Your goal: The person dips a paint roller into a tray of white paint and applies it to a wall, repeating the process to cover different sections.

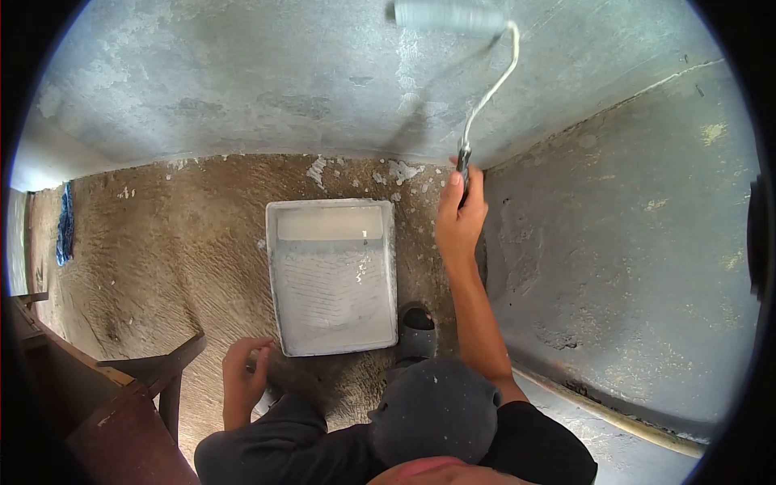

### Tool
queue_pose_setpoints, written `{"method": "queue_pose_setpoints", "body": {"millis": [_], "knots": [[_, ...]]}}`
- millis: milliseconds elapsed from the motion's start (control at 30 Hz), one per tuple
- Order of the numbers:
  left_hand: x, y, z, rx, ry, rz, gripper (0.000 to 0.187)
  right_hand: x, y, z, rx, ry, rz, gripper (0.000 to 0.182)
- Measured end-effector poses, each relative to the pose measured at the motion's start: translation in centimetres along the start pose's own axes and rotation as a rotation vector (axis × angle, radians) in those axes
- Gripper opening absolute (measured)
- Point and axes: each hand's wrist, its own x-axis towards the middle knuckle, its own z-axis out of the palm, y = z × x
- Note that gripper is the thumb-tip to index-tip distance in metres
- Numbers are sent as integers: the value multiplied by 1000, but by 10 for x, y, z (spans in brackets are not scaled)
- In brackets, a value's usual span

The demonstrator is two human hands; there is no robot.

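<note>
My right hand (pixel 461 212) is wrapped round the black handle of a paint roller (pixel 453 16), arm stretched forward. The roller's pale cover, blurred by motion, lies against the grey-blue wall (pixel 242 81), and its bent white frame runs down to the handle. On the floor between my arms sits a paint tray (pixel 331 279), with pale paint pooled at its far end and wet streaks on its ridged slope. My left hand (pixel 247 368) hangs near the tray's near left corner, fingers curled and loosely apart, with nothing seen in it.
A dark wooden piece of furniture (pixel 129 404) stands at the lower left. Blue cloth (pixel 65 225) hangs at the far left. A grey side wall (pixel 614 242) rises on the right. My sandalled foot (pixel 418 323) is beside the tray on the rough brown floor (pixel 178 259).
</note>
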Motion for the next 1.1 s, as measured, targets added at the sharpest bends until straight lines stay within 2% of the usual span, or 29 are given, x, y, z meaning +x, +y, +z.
{"method": "queue_pose_setpoints", "body": {"millis": [167,233,300,333,367,400,467,533,700,900,967,1033,1067,1100], "knots": [[-6,-12,-15,-28,78,-4,11,-77,92,-3,-253,-57,113,31],[-6,-24,-28,-43,127,-44,11,-106,120,-8,-321,25,163,31],[-3,-21,-46,96,173,-49,15,-105,128,-29,-447,-58,-7,33],[-3,-13,-55,195,195,-52,18,-103,122,-39,-450,-142,14,35],[-5,-4,-64,39,181,-142,20,-108,130,-43,-298,-103,133,36],[-10,-5,-68,0,186,-171,21,-97,152,-54,-411,-123,-58,38],[-26,-14,-79,-31,187,-222,21,-92,91,-24,-153,-99,380,41],[-24,-25,-76,-57,191,-164,22,-90,83,-20,-117,-107,407,41],[-22,-32,-59,-14,135,-188,24,-89,83,-27,-92,-114,415,43],[-3,-53,-42,-12,68,-277,28,-118,96,-38,82,-80,465,43],[6,-66,-29,-53,84,-222,30,-136,107,-48,-50,-132,508,43],[19,-79,-9,-90,63,-360,32,-164,141,-47,-460,-102,194,46],[26,-86,3,-125,4,-453,35,-166,95,-35,-211,-170,442,57],[30,-97,16,-92,7,-370,40,-174,104,-37,-245,-239,441,69]]}}
